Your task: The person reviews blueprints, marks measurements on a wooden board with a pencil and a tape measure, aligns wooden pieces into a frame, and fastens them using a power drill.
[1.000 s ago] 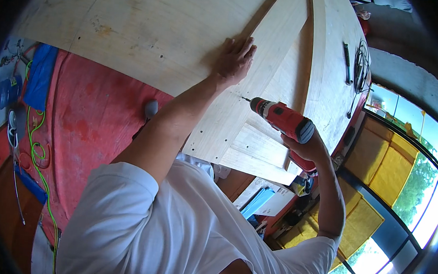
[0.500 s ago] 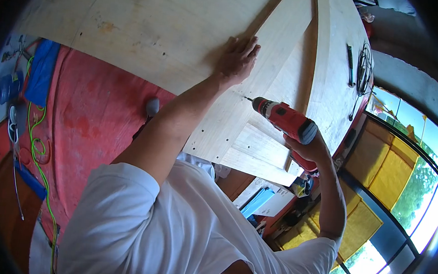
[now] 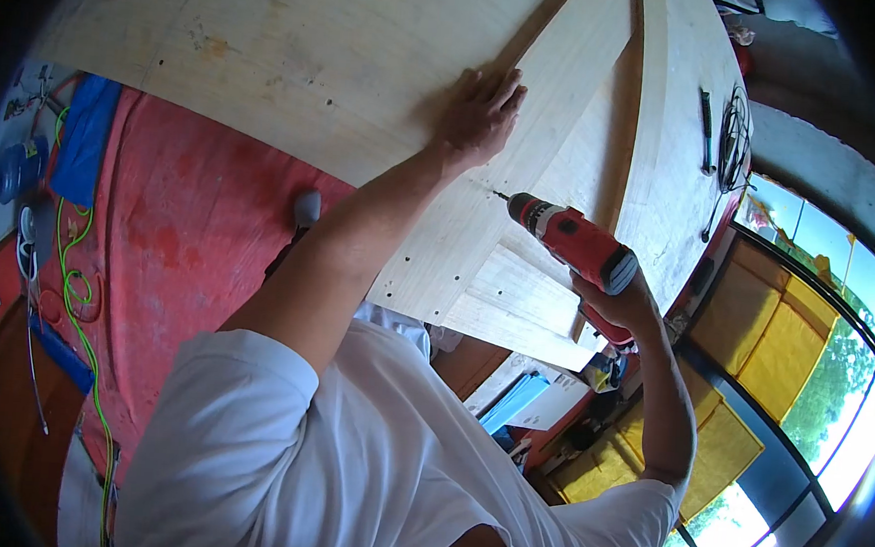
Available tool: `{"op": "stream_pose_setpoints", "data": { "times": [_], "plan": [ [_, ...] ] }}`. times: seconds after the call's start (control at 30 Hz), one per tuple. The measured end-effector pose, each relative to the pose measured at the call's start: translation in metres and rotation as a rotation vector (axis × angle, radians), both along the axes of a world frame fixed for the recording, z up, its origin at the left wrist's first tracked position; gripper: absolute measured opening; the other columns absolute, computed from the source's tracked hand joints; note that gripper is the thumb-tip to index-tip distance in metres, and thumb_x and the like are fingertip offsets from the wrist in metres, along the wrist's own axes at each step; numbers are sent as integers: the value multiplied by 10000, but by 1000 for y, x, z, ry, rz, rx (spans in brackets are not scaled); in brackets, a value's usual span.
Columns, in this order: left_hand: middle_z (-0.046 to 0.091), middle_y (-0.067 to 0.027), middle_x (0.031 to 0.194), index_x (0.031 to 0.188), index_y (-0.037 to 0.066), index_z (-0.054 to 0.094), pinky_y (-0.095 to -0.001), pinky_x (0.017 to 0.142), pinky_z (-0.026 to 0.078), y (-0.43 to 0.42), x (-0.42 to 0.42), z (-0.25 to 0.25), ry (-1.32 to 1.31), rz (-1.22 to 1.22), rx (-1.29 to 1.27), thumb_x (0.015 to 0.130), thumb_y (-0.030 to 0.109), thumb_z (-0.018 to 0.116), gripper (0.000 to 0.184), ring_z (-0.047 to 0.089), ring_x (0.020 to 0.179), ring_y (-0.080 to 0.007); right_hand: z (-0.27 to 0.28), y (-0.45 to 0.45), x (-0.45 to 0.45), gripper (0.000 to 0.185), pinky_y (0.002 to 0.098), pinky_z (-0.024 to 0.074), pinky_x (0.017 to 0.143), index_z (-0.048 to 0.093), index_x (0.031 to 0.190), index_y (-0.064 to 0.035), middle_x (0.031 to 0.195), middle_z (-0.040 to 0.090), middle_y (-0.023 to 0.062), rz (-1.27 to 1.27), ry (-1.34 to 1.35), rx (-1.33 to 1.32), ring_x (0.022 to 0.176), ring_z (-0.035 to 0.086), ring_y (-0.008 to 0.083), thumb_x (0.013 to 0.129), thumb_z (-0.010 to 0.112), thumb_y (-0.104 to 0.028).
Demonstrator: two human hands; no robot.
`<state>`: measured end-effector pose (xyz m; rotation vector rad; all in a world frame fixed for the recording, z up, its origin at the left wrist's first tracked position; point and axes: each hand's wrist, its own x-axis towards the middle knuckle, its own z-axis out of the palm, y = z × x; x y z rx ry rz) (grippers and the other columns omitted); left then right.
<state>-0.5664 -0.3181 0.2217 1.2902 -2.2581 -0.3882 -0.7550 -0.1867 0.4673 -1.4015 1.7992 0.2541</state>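
My left hand (image 3: 479, 121) lies with its fingers spread on a pale wooden board (image 3: 554, 95), near the board's left edge. My right hand (image 3: 621, 303) is wrapped round the handle of a red and black power drill (image 3: 575, 240). The drill points left, and its thin bit (image 3: 500, 194) meets or nearly meets the board just below my left hand; contact is too small to tell. Several dark screw holes or heads show near the board's lower end. A second narrow wooden strip (image 3: 649, 96) stands to the right, at an angle to the board.
The boards rest on a large wooden worktop (image 3: 272, 33). A hammer (image 3: 707, 130) and a coiled black cable (image 3: 734, 141) lie at its right side. Red floor covering (image 3: 200, 219), a green cord (image 3: 88, 342) and a blue water bottle (image 3: 18, 173) are at left. Yellow curtains (image 3: 754, 343) hang at right.
The view has shifted slightly, so the worktop items sit a little further right. Both hands keep their places, the left on the board and the right round the drill.
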Motion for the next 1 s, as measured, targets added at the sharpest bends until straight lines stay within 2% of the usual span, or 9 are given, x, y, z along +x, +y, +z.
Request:
{"op": "stream_pose_setpoints", "data": {
  "times": [0.23, 0.33, 0.47, 0.5, 0.57, 0.67, 0.77, 1.0],
  "plan": [
    [393, -126, 1513, 1370, 62, 530, -521, 1149, 272, -1, -1, -1, 34, 10, -15, 976, 283, 490, 454, 406, 1367, -289, -8, 9, -9, 477, 407, 558, 808, 608, 1148, -33, 983, 670, 169, -28, 37, -11, 893, 677, 319, 749, 789, -220],
    [406, -122, 1512, 1351, 65, 550, -535, 1126, 306, -2, 0, -1, 83, 23, -39, 969, 264, 511, 433, 461, 1333, -294, -9, 18, -15, 498, 408, 558, 808, 599, 1162, -37, 1009, 668, 177, 63, 232, -55, 923, 675, 333, 745, 797, -224],
    [417, -125, 1504, 1343, 58, 556, -532, 1124, 316, -1, 0, 1, 102, 19, -33, 963, 260, 521, 432, 443, 1351, -290, 12, 1, 15, 429, 415, 557, 790, 633, 1090, -36, 940, 687, 174, 149, 209, -143, 870, 687, 329, 729, 795, -202],
    [417, -126, 1503, 1344, 56, 555, -531, 1124, 318, -1, 1, 2, 98, 18, -30, 962, 259, 524, 434, 437, 1357, -289, 21, -9, 26, 405, 415, 557, 780, 642, 1067, -37, 912, 692, 172, 148, 161, -100, 847, 690, 326, 723, 791, -189],
    [409, -136, 1504, 1348, 47, 550, -520, 1141, 292, -1, 1, 1, 84, 7, -22, 968, 270, 509, 443, 402, 1375, -292, 26, -20, 33, 491, 414, 543, 822, 599, 1119, -30, 985, 643, 174, 109, 145, 35, 907, 662, 325, 718, 808, -221],
    [410, -140, 1501, 1350, 43, 548, -513, 1149, 282, -1, 1, 1, 64, 4, -24, 972, 275, 496, 447, 387, 1382, -297, 27, -26, 36, 723, 418, 510, 936, 495, 1274, -22, 1191, 537, 183, 61, 244, 240, 1082, 592, 331, 717, 849, -316],
    [414, -140, 1499, 1350, 42, 549, -511, 1148, 285, -1, 3, 4, 66, 4, -18, 976, 271, 484, 443, 390, 1380, -300, 29, -33, 40, 733, 429, 499, 957, 498, 1288, -43, 1202, 539, 180, 112, 319, 310, 1107, 573, 340, 710, 852, -323],
    [415, -152, 1501, 1346, 33, 552, -518, 1150, 281, -1, 0, -2, 107, 12, -25, 978, 250, 474, 435, 420, 1367, -316, 31, -37, 44, 715, 434, 488, 973, 525, 1297, -78, 1214, 552, 169, 158, 315, 339, 1131, 556, 338, 696, 855, -283]
  ]
}}
